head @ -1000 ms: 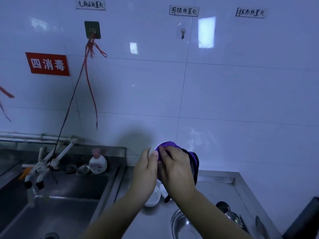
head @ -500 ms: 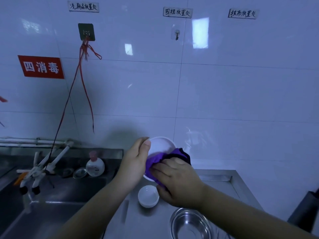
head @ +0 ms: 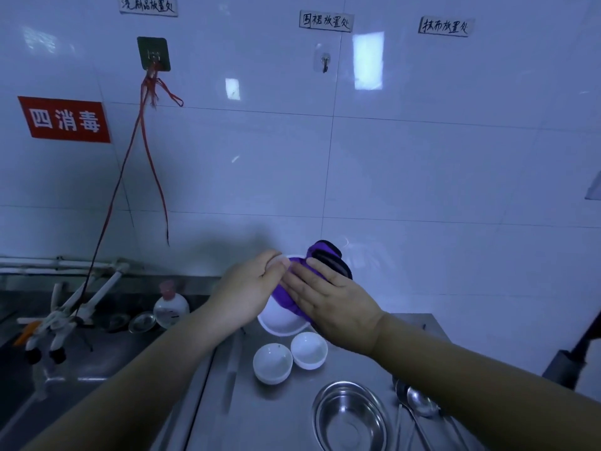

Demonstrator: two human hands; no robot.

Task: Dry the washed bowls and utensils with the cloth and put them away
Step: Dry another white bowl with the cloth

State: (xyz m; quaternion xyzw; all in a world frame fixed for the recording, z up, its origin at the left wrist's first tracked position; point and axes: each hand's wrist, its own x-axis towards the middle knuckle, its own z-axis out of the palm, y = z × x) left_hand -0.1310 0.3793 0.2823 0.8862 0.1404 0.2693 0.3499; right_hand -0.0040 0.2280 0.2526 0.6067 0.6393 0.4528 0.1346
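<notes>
Wall: white glossy tiled wall (head: 422,164) behind everything, carrying a red rectangular sign with white characters (head: 65,120) at the left, three small handwritten paper labels along the top, a dark square hook plate (head: 153,53) with red strings (head: 143,151) hanging from it, and a small clear hook (head: 324,61).
Bench: stainless steel bench (head: 276,415), raised lip along its back and right edges.
Sink: stainless steel sink basin (head: 74,369) joined to the bench's left edge; white taps (head: 81,304) lean over it, and a clear round bottle with a pink cap (head: 170,307) stands at its back edge.
Steel bowl: round shallow stainless steel bowl (head: 349,418) upright near the bench's front, empty.
Held bowl: white round bowl (head: 281,320) lifted and tilted above the back of the bench, its lower rim just above the two small bowls.
Left hand: left hand (head: 250,291) grips the held bowl's left rim, thumb over the top edge.
Right hand: right hand (head: 331,304) lies flat, fingers spread, pressing the cloth against the held bowl.
Cloth: purple cloth with black trim (head: 322,255) bunched over the bowl's upper right, sticking up past the fingers.
Small bowls: two small white round bowls (head: 291,356) upright on the bench, touching side by side, between the held bowl and the steel bowl.
Utensils: metal spoons (head: 419,402) lying near the bench's right edge, just beside the steel bowl, partly hidden by the right forearm.
</notes>
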